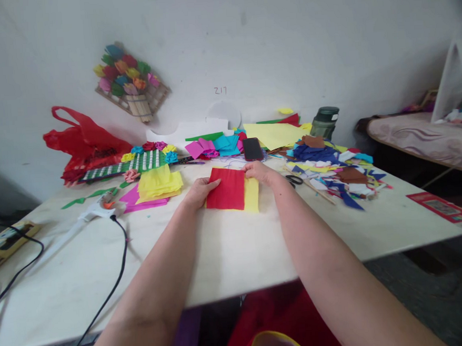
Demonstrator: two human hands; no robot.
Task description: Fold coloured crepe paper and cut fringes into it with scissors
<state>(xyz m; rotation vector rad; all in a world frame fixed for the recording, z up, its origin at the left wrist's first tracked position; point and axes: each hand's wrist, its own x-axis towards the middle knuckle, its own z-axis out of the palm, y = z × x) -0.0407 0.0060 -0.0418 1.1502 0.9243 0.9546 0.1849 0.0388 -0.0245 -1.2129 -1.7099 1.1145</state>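
I find the left hand (203,192) pinching the red sheet (225,190) at its left side, the right hand (261,173) pinching the yellow sheet (251,197) beneath, inside the bench's (241,264) front edge; align without creasing.

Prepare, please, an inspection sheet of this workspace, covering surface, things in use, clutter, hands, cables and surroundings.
Surface: pale table, bearing papers and tools.
Things in use: red sheet over yellow sheet, which shows along the right side.
Clutter: paper scraps heaped at right, near scissors; yellow pile on pink paper at left; dark phone beyond the right hand.
Hands: left hand holds the red sheet's left side, thumb on top; right hand touches the sheets' top right, grip unclear.
Cables: black cable runs over the front edge at left.
Surroundings: white wall with paper-flower decoration.
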